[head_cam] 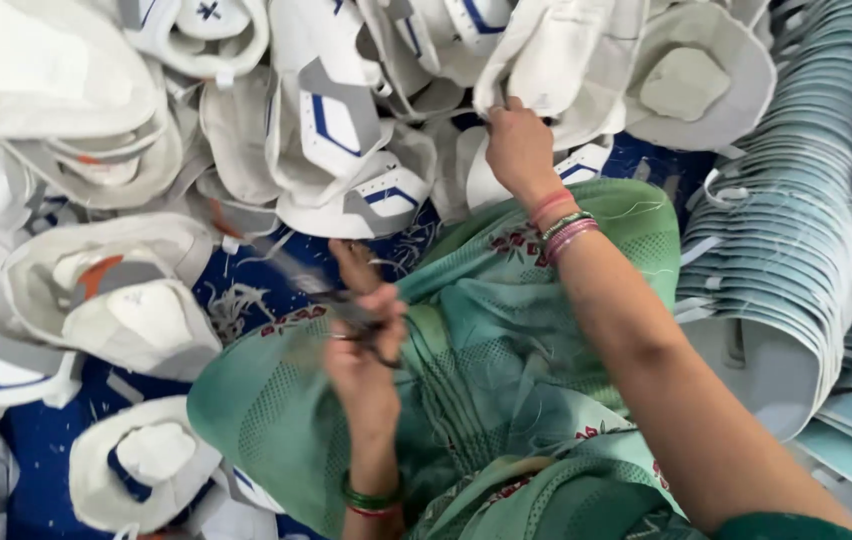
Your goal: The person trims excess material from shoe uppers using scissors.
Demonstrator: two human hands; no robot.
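My right hand [518, 148] reaches forward and pinches the lower edge of a white fabric shoe upper [571, 60] at the top of the pile. My left hand [364, 345] hovers over my lap, its fingers closed around small dark scissors [346, 312] that are blurred by motion. Both wrists carry bangles. A green patterned garment [506, 350] covers my lap beneath both arms.
Several white shoe uppers with blue and grey trim [346, 150] lie heaped across the top and left on a blue cloth [46, 440]. A long curved stack of pale teal pieces [796, 200] fills the right side.
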